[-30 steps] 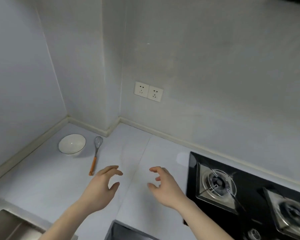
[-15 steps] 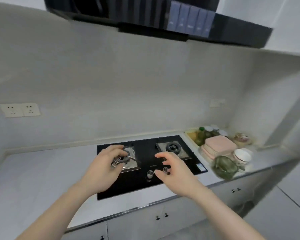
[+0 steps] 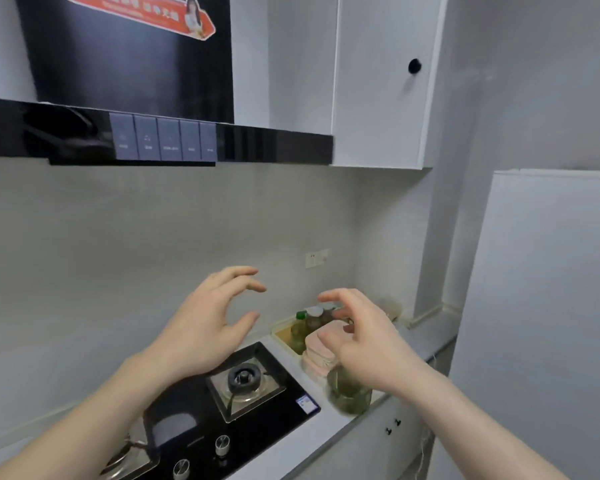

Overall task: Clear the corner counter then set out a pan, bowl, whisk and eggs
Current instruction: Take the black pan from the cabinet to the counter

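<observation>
Hands (image 3: 208, 327) higher, view swung right

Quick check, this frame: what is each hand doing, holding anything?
Left hand: open, fingers loosely curved, holding nothing, raised above the black glass gas hob.
Right hand: open, holding nothing.

Hob (image 3: 201, 420) set into counter (image 3: 329, 424), range hood (image 3: 153, 136) above at 12 o'clock. At hob's 3 o'clock: bottles (image 3: 302, 327) in tray against wall; stacked plates (image 3: 317, 355) before them; glass jar (image 3: 347, 393) nearest the edge.
</observation>
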Demonstrator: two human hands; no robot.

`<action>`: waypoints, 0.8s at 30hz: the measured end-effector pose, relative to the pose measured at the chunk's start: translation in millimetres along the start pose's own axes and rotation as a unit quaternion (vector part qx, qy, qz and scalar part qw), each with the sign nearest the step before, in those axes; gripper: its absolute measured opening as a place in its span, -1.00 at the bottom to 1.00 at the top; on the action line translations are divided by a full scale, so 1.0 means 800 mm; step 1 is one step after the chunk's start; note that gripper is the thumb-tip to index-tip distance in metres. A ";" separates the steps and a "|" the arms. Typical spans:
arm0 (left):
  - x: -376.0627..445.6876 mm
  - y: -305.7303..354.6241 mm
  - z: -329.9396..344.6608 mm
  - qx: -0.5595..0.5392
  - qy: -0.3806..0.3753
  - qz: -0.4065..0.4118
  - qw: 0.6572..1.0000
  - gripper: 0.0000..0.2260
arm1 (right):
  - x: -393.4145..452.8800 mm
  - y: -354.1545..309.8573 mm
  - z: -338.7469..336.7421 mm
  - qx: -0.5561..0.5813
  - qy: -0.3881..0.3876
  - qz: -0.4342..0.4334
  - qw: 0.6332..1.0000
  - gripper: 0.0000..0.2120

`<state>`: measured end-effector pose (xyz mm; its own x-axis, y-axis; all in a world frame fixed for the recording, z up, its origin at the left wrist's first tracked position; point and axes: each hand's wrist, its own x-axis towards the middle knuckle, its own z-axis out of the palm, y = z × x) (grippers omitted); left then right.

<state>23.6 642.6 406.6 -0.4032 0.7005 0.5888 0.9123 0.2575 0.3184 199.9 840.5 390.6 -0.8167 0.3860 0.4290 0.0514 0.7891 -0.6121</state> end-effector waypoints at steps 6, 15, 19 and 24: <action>0.119 0.038 0.046 0.002 0.032 0.042 0.999 -0.73 | 0.051 0.073 -0.094 -0.017 0.035 -0.001 0.999 -0.63; 0.289 0.105 0.135 0.002 0.067 0.110 0.992 -0.73 | 0.124 0.181 -0.216 -0.043 0.115 -0.020 0.992 -0.63; 0.342 0.132 0.174 0.017 0.053 0.129 0.990 -0.73 | 0.157 0.224 -0.260 -0.042 0.128 -0.020 0.991 -0.63; 0.397 0.153 0.216 0.043 0.053 0.123 0.990 -0.73 | 0.223 0.265 -0.307 -0.023 0.132 -0.054 0.990 -0.65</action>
<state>19.7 1011.7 504.6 -0.1693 0.6759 0.7173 0.9847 0.1462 0.0947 206.5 1194.5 500.5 -0.6411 0.4048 0.6520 0.0037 0.8512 -0.5248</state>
